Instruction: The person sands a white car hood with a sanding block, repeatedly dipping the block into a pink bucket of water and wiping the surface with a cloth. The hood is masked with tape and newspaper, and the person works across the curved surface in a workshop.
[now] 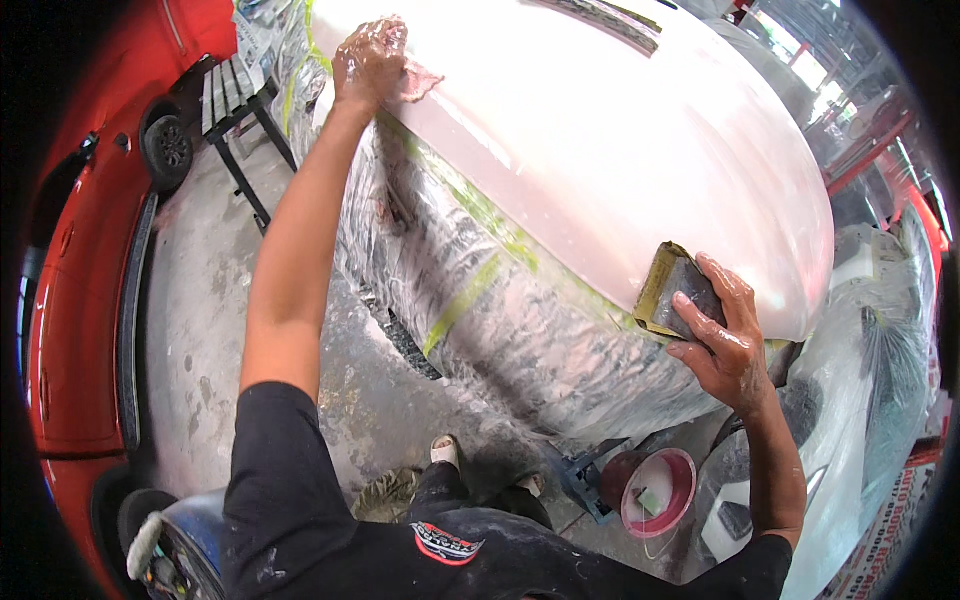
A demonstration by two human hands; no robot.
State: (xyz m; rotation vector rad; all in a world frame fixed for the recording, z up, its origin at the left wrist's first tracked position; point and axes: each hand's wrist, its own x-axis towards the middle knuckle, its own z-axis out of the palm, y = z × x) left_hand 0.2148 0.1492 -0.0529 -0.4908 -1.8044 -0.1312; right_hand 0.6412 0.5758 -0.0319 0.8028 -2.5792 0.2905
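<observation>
A large, wet white-pink car panel (pixel 620 170) spreads in front of me, its near edge lined with yellow-green masking tape (pixel 480 210). Clouded plastic sheeting (pixel 530 350) hangs below the tape. At the panel's far left edge, my left hand (pixel 370 62) is closed around a wet pink cloth (pixel 418 84), part of which sticks out on the right. My right hand (pixel 730 345) grips a dark sanding block (pixel 694 290) with yellowish-brown sandpaper (pixel 655 290) folded around it, at the panel's near right edge. Both hands look wet and smeared with residue.
Below the panel on the right stands a reddish bucket (pixel 688 480) of cloudy liquid with a small pale green piece inside. A slatted bench (pixel 230 95) and a red vehicle (pixel 85 330) are at left. Another plastic-covered car (pixel 870 380) stands at right. A blue drum (pixel 200 525) sits at lower left.
</observation>
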